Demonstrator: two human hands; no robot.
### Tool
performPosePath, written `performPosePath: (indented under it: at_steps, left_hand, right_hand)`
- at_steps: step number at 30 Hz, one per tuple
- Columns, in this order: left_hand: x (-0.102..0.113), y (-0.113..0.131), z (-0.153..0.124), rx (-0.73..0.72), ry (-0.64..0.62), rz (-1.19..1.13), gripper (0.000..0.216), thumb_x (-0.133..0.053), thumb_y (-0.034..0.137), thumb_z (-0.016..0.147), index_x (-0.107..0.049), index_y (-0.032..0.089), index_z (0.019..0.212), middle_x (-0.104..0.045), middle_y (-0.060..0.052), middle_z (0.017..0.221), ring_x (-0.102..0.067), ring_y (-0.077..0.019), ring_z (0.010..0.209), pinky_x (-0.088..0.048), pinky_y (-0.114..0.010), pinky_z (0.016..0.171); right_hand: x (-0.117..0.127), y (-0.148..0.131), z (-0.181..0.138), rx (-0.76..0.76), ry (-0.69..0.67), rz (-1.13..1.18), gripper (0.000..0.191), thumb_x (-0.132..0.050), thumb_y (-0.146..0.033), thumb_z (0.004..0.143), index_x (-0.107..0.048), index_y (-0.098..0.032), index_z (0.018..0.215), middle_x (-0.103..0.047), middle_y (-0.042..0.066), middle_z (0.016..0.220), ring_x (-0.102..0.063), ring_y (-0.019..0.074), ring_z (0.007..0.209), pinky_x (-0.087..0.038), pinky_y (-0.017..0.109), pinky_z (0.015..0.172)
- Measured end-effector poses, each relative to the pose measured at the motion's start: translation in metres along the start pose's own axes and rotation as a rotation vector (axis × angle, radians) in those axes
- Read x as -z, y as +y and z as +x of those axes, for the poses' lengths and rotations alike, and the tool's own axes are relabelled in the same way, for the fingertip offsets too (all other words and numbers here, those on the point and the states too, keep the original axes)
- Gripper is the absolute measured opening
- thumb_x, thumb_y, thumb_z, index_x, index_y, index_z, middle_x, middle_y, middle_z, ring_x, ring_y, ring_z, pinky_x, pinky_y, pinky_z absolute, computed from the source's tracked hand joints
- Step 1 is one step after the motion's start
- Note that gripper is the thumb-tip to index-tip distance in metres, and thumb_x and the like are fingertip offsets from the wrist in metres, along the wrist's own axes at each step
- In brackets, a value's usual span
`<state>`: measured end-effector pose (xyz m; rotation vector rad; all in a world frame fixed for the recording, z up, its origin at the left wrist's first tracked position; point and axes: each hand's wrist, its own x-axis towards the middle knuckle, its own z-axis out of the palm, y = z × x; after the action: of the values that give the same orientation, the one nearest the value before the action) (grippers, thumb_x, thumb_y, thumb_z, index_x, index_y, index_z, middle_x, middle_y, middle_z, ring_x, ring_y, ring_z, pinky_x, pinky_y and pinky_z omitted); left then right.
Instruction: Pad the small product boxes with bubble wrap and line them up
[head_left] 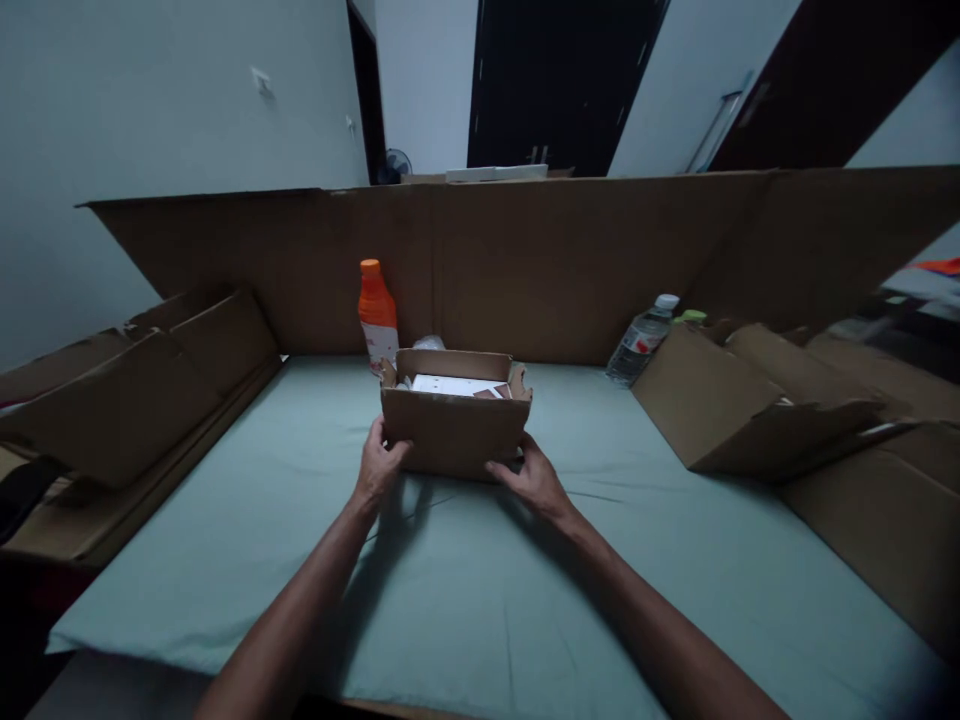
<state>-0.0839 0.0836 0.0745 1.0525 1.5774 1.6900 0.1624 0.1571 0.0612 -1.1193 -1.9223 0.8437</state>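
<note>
Midway across a pale green cloth point(465, 600), a person's left hand point(381, 465) and right hand point(536, 484) clasp an open-topped brown cardboard box point(454, 432), thumbs point(399, 453) on its near face, fingers point(376, 432) partly curled around its sides.

Small box point(456, 432) of matt cardboard

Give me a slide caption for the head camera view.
Left hand and right hand hold an open cardboard box by its sides, with an orange bottle beyond it.
</note>
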Motion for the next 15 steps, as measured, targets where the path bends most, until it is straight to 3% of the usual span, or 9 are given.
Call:
performPosePath:
  at_steps: [5, 9, 13, 15]
  left_hand:
    - [-0.018, -0.005, -0.058, 0.0, -0.032, -0.02, 0.053, -0.065, 0.032, 0.073, -0.056, 0.016, 0.123, -0.068, -0.012, 0.12, -0.064, -0.0236, 0.111, -0.05, -0.035, 0.096]
    - [0.005, -0.008, -0.107, 0.068, -0.03, 0.017, 0.057, -0.068, 0.037, 0.077, -0.053, 0.018, 0.128, -0.066, -0.012, 0.123, -0.065, -0.0241, 0.11, -0.051, -0.034, 0.094]
    - [0.046, 0.001, -0.106, 0.068, 0.137, 0.097, 0.051, -0.072, 0.044, 0.076, -0.056, 0.019, 0.118, -0.067, -0.009, 0.115, -0.064, -0.0224, 0.105, -0.05, -0.031, 0.089]
    - [0.053, 0.007, -0.097, 0.03, 0.202, 0.109, 0.053, -0.074, 0.043, 0.075, -0.055, 0.021, 0.118, -0.066, -0.007, 0.114, -0.063, -0.0216, 0.104, -0.049, -0.03, 0.09]
  right_hand:
    - [0.015, 0.004, -0.044, -0.061, 0.098, 0.014, 0.053, -0.068, -0.045, 0.074, -0.059, -0.017, 0.118, -0.072, 0.015, 0.111, -0.07, 0.0321, 0.097, -0.058, 0.044, 0.082]
    - [0.013, -0.001, -0.088, -0.065, 0.172, -0.053, 0.046, -0.068, -0.046, 0.076, -0.062, -0.02, 0.113, -0.073, 0.013, 0.105, -0.07, 0.0328, 0.094, -0.059, 0.044, 0.08]
    - [-0.018, -0.028, -0.083, 0.094, 0.108, -0.035, 0.047, -0.062, -0.039, 0.08, -0.06, -0.019, 0.122, -0.071, 0.013, 0.114, -0.069, 0.0312, 0.1, -0.058, 0.043, 0.083]
    - [-0.026, -0.039, -0.069, 0.134, 0.099, -0.029, 0.046, -0.059, -0.037, 0.082, -0.06, -0.018, 0.124, -0.07, 0.014, 0.116, -0.068, 0.0307, 0.102, -0.057, 0.042, 0.083]
